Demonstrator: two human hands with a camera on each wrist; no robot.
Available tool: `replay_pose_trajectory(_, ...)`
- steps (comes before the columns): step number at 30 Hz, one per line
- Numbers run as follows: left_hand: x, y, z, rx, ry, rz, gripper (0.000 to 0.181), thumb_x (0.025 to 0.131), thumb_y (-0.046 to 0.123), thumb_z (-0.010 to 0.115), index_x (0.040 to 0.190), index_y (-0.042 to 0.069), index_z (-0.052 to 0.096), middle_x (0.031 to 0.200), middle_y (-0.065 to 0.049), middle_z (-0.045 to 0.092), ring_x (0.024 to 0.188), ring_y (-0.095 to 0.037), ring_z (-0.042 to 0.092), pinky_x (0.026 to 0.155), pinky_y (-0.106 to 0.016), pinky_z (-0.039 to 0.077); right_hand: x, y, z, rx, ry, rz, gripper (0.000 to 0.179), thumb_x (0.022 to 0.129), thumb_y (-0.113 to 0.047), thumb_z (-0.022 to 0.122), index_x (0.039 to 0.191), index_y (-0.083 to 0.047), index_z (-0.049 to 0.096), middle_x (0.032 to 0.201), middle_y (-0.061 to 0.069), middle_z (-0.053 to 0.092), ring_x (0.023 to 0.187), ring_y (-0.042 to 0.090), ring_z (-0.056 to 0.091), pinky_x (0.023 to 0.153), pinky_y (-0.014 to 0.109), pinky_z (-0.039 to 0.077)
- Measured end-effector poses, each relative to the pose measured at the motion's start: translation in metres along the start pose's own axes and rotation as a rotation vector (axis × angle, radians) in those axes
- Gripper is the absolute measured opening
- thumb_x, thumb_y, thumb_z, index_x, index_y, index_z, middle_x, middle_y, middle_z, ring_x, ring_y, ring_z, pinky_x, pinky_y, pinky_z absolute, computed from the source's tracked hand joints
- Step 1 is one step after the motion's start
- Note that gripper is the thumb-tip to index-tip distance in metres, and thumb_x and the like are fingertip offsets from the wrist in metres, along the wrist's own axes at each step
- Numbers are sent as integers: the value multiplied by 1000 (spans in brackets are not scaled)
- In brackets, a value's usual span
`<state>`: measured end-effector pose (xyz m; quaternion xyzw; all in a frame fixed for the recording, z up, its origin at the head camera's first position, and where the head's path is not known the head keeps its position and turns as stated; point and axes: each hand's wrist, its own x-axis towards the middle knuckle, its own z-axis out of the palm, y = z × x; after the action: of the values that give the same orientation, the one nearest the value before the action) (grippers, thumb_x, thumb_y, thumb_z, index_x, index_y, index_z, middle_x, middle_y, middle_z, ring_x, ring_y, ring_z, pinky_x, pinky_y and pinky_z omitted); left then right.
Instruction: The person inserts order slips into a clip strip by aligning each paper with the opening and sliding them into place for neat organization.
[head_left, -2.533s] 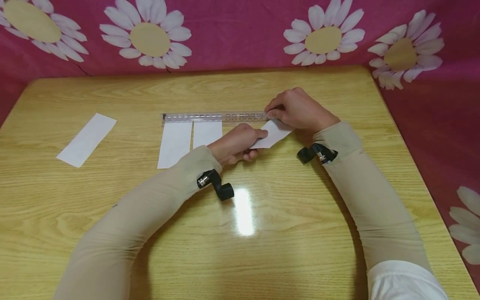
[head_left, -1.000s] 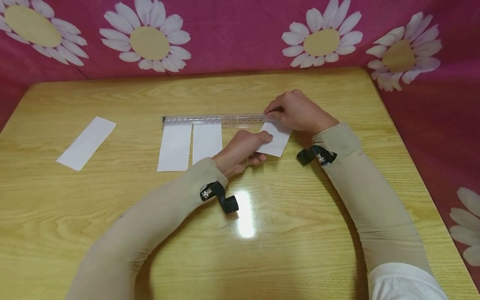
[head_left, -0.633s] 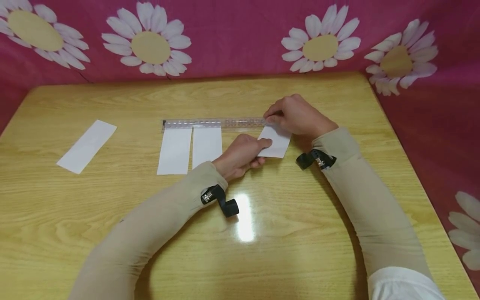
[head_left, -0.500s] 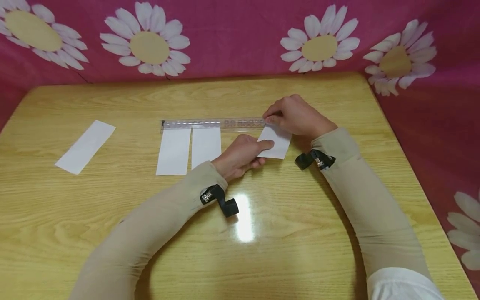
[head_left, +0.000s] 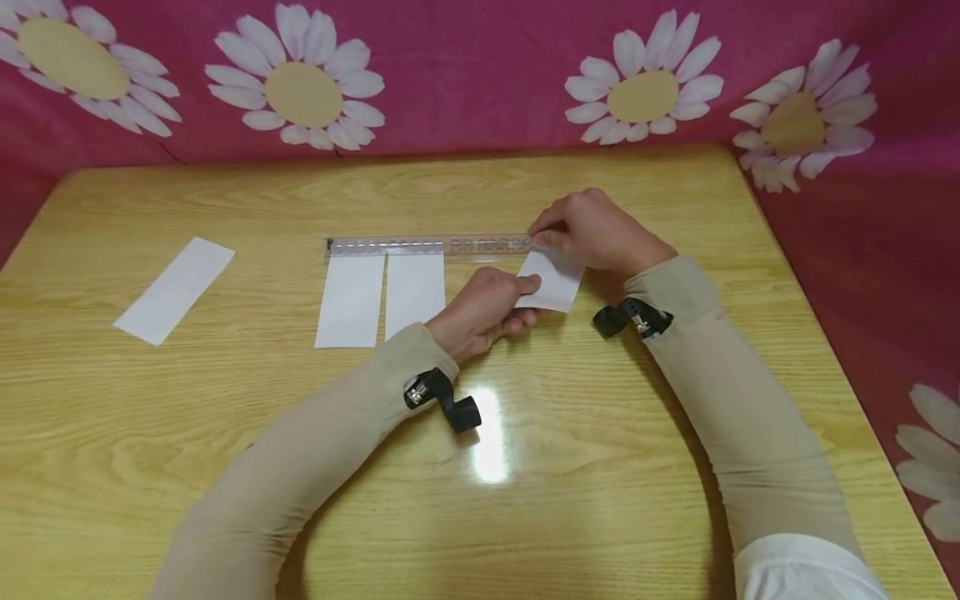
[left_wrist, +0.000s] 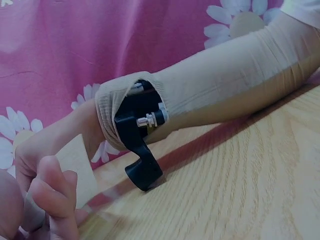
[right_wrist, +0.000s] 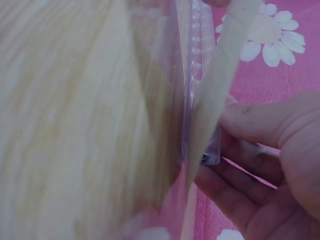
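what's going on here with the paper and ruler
A person's left hand pinches a white card, while the right hand grips the right end of a clear ruler. Two white strips lie side by side against the ruler; another strip lies slanted at the left.

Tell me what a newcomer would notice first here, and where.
Most likely the magenta backdrop with its big white daisies, rising behind the wooden table. Next, probably, the left hand holding a white paper piece and the right hand gripping the right end of a clear ruler, right of centre in the head view. Then perhaps the lone paper strip lying slanted on the table's left side.
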<state>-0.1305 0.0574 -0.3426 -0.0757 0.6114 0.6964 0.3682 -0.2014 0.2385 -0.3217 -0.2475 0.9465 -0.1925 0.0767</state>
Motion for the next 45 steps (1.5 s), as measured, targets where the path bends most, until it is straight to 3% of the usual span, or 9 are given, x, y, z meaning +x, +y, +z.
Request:
replay_pose_trajectory(17,-2,-5,3,-90,35,50,28,101,20,53,111,-4,59,87,-7,64,54,-8,57,48,-15,46,-1,-1,0,10,-4,7,20,95,-17,62,112,-14,74,115,7,73,105,22,67,88,38,56)
replay_pose_trajectory(28,-2,-9,3,-125,40,89,30,102,20,51,110,-7,60,75,-7,65,53,-8,59,49,-15,47,0,0,0,18,-4,20,21,95,-18,64,113,-14,74,114,7,74,101,21,67,85,36,55)
replay_pose_trajectory(45,-2,-10,3,-130,36,104,34,103,22,49,113,-9,59,77,-8,65,54,-8,60,50,-15,48,0,0,1,13,1,19,21,94,-18,65,112,-13,74,113,8,74,101,21,67,87,38,55)
